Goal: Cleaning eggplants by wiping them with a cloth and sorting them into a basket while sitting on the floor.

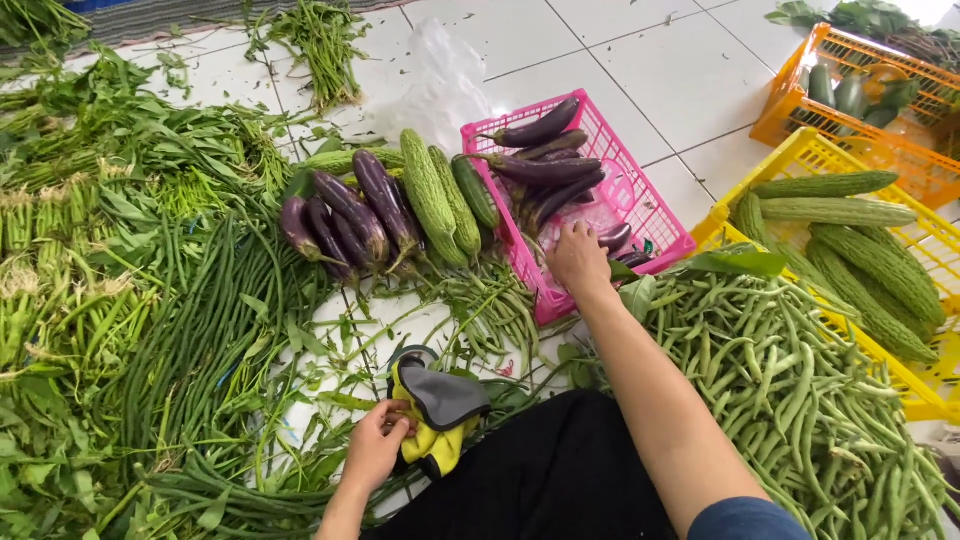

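White tile floor [640,60] buried in veg, my right hand [577,258] curled on an eggplant [613,238] in the pink crate [655,215], left hand [375,445] pinching yellow-grey gloves [438,415] near me; a careless tug might tip that light crate.

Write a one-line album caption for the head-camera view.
Amid floor-spread vegetables, the right hand reaches into a pink basket of eggplants while the left hand grips a yellow-and-grey glove.

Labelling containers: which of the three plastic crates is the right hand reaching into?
The pink crate, holding long purple eggplants. The right hand is inside it; the yellow crate and orange crate sit farther right, untouched.
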